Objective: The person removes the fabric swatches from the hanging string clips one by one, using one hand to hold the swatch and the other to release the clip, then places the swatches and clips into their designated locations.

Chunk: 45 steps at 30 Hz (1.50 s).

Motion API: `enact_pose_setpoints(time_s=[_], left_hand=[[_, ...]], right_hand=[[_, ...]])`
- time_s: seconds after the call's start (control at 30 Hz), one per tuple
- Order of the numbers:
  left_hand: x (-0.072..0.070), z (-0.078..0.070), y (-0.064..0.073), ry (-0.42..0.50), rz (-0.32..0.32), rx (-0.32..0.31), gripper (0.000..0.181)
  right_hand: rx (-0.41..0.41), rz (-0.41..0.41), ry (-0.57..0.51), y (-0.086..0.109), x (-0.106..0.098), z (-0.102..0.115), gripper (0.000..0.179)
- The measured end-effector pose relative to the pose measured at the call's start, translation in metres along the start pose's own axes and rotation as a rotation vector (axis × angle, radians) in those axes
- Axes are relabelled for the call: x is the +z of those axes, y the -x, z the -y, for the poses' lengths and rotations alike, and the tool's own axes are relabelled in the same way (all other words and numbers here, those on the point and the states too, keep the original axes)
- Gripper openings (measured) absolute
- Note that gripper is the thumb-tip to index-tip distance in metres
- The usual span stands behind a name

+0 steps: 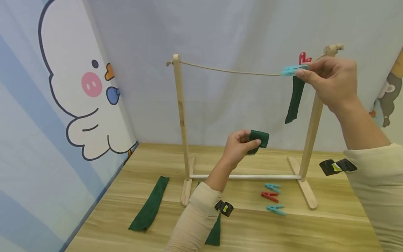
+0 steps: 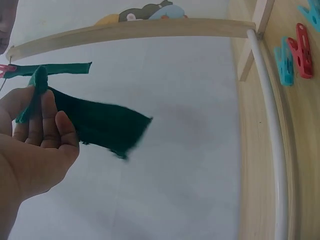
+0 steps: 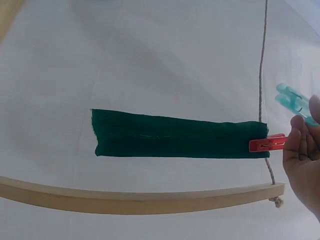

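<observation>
My left hand [image 1: 237, 148] pinches a green cloth strip [image 1: 262, 139] between thumb and fingers, below the rope and in front of the rack. The left wrist view shows the held strip's loose end [image 2: 107, 122] hanging free of the fingers. Up by the rope's right part, my right hand [image 1: 338, 82] pinches a teal clothespin [image 1: 289, 70]. Close beside it, a second green strip [image 1: 295, 99] hangs from the rope under a red clothespin [image 1: 302, 58]. In the right wrist view, the teal clothespin [image 3: 294, 102] is off to the side of the rope, near the red one [image 3: 265, 144].
A rope [image 1: 233, 71] spans two wooden posts [image 1: 181, 115] joined low down by a white bar [image 1: 264, 177]. On the table lie two teal clothespins [image 1: 276, 209] and a red one [image 1: 269, 196]. Green strips [image 1: 150, 206] lie at the left, one partly behind my left forearm.
</observation>
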State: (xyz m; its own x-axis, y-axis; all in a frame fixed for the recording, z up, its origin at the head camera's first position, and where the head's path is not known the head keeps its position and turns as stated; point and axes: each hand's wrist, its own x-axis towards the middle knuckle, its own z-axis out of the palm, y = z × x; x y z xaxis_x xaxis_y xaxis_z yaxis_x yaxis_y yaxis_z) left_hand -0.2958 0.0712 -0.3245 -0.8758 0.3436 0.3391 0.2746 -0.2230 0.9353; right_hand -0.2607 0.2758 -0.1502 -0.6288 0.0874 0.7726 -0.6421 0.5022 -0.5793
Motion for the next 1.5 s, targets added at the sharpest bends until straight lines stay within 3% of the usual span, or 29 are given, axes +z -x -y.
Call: enact_pose_setpoints(time_s=[0.33,0.53,0.67,0.8,0.93,1.23,1.5], left_hand=[[-0.011,0.008,0.004,-0.036,-0.005,-0.034,0.022],[-0.017,0.015,0.013,-0.032,-0.005,-0.096,0.021],[-0.019,0.009,0.024,-0.041,-0.008,-0.114,0.020],[-0.018,-0.001,0.035,-0.060,-0.004,-0.124,0.018],[-0.020,0.000,0.041,-0.084,0.007,-0.140,0.019],[-0.029,0.010,0.052,-0.068,-0.004,-0.149,0.019],[-0.032,0.012,0.061,-0.062,-0.042,-0.184,0.018]], right_hand=[[-0.031,0.024,-0.049,0.016,-0.002,-0.004,0.013],[0.011,0.075,-0.067,0.035,-0.008,-0.012,0.022],[0.046,0.110,-0.086,0.049,-0.013,-0.017,0.025],[0.105,0.157,-0.199,0.064,-0.016,-0.023,0.025],[0.153,0.187,-0.327,0.078,-0.018,-0.031,0.025],[0.249,0.196,-0.213,0.101,-0.015,-0.048,0.024],[0.255,0.209,-0.253,0.113,-0.010,-0.055,0.022]])
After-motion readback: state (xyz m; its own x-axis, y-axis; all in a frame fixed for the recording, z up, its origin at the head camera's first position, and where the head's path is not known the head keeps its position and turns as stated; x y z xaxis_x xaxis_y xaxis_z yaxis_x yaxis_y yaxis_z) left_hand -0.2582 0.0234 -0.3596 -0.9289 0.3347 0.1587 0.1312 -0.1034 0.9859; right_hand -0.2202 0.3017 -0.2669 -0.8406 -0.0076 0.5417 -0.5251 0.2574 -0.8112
